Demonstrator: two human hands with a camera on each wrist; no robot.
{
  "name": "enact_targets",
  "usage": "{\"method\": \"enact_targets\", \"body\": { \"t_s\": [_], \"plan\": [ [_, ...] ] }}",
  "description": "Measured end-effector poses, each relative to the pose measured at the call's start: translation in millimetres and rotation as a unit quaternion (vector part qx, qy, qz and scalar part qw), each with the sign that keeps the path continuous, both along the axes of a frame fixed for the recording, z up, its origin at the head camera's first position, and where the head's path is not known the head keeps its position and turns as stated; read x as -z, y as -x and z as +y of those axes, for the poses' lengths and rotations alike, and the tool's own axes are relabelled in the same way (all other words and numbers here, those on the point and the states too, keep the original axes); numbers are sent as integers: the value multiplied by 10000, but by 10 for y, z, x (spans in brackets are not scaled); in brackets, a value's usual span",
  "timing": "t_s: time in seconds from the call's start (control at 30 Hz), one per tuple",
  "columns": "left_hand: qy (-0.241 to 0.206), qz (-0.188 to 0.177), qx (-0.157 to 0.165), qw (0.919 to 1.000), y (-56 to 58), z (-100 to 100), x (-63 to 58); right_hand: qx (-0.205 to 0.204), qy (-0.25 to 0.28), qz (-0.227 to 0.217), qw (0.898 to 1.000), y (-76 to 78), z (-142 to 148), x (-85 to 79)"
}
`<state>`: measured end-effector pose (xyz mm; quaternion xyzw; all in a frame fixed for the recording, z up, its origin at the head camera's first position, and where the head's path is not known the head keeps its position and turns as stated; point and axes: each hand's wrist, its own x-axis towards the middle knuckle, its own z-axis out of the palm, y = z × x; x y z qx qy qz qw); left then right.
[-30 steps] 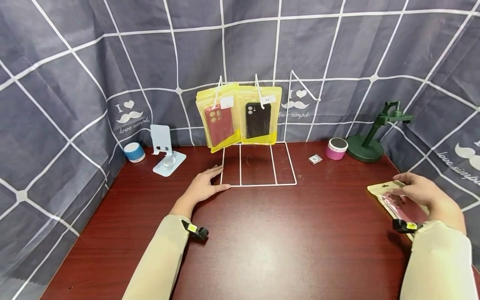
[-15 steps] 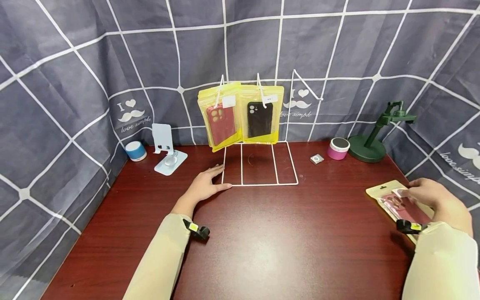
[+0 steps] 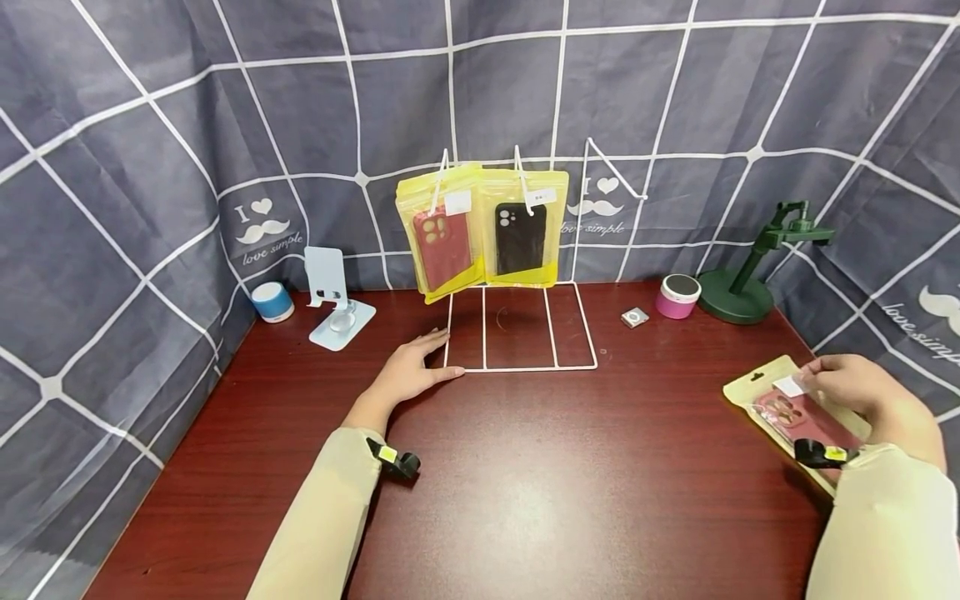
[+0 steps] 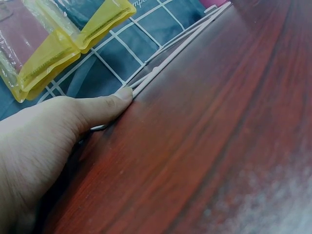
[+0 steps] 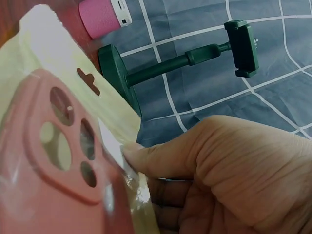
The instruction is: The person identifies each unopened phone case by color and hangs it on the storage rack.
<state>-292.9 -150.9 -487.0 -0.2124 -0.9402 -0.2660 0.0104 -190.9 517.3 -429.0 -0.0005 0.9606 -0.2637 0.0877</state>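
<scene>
My right hand [image 3: 873, 392] pinches the edge of a yellow-edged bag holding a reddish-pink phone case [image 3: 813, 417], at the right of the table. In the right wrist view, the thumb presses the bag beside its white label [image 5: 113, 142]; the hang hole is uncovered. Fingers extended, my left hand [image 3: 403, 372] rests at the front left corner of a white wire display rack [image 3: 536, 368], and its thumb [image 4: 114, 104] touches the base wire. Two front bags hang from the rack's hooks, one with a red phone case [image 3: 444, 254], the other with a black phone case [image 3: 520, 242].
At back left stand a blue speaker [image 3: 271, 302] and a pale blue phone stand [image 3: 339, 321]. At back right are a small silver square device [image 3: 634, 317], a pink speaker [image 3: 678, 297] and a green stand [image 3: 737, 296]. A checked cloth [image 3: 652, 92] hangs behind the table.
My right hand has shifted its hold along the bag's edge, showing the phone case and white label. The bag's top end has tilted up slightly. My left hand stays at the rack.
</scene>
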Motion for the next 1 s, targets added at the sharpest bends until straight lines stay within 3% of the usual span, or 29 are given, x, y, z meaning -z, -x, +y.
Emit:
{"method": "enact_targets", "body": {
  "t_s": [0.23,0.57,0.8,1.0],
  "plan": [
    [-5,21,45,10000,-1,-1,-1,5,310,22,9995,10,-59,-21],
    [-65,61,50,9999,16,-6,2,-63,568,-642,9963,63,-118,-13],
    [-85,30,26,10000,-2,1,2,-204,494,-226,9983,89,-142,-3],
    [-96,23,30,9999,0,-3,5,-19,430,155,9990,70,-231,-127]
  ]
}}
